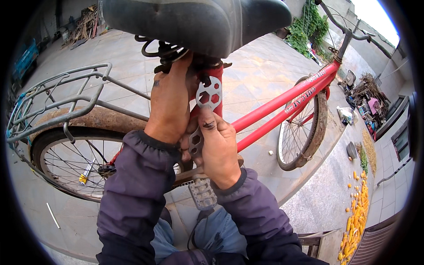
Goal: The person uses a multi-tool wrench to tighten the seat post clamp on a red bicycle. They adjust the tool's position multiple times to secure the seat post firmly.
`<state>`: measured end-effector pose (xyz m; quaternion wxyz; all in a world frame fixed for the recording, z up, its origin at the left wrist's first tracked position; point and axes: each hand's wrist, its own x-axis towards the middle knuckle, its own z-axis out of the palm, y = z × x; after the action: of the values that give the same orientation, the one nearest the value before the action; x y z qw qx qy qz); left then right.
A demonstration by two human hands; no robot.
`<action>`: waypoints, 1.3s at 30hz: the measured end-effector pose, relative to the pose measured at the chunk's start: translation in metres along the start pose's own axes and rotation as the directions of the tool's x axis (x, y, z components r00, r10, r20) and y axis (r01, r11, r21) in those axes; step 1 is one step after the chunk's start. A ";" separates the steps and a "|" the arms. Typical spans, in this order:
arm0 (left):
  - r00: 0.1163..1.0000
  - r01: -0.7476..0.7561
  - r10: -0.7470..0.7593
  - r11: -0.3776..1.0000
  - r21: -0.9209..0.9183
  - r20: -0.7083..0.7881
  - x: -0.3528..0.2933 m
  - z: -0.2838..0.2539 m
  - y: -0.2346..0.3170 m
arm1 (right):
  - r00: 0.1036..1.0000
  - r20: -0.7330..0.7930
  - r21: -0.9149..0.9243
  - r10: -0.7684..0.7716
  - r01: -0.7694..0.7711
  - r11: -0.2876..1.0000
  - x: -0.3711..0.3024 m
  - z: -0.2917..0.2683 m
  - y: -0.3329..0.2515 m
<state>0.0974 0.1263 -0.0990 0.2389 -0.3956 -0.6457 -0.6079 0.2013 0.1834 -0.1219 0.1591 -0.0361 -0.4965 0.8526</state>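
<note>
Paved yard (265, 66) behind one red bike (282, 104), two wheels showing. Left hand (170, 104) is closed round the seat clamp under the saddle (198, 20); right hand (216, 145) grips one flat multi-hole wrench (208, 95), set against the seat post below the saddle. Clamp work looks underway; turning the wrench likely needs a firm brace.

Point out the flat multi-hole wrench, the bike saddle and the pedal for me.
flat multi-hole wrench (208, 95), head view, on its upper plate between the cut-out holes.
bike saddle (198, 22), head view, on the dark underside of the seat.
pedal (202, 193), head view, on its grey studded tread.
</note>
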 end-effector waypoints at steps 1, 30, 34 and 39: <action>0.998 0.057 -0.057 0.990 -0.132 -0.002 0.001 0.001 -0.001 | 0.998 -0.037 -0.042 -0.049 0.047 0.998 0.001 0.000 0.002; 0.999 0.038 -0.042 0.994 -0.101 -0.032 0.002 0.003 -0.011 | 0.986 -0.164 -0.177 -0.013 -0.016 0.984 -0.001 0.019 -0.008; 0.946 0.316 -0.310 0.822 -0.474 0.094 0.005 -0.005 -0.001 | 0.992 -0.126 -0.117 0.007 -0.022 0.993 -0.003 0.020 -0.010; 0.996 0.090 -0.087 0.953 -0.288 0.022 -0.001 0.004 -0.002 | 0.993 -0.096 -0.195 -0.069 0.049 0.980 0.007 0.001 0.000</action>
<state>0.0972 0.1297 -0.1018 0.1483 -0.3995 -0.5682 -0.7039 0.1945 0.1846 -0.1208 0.2054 -0.0804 -0.5685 0.7925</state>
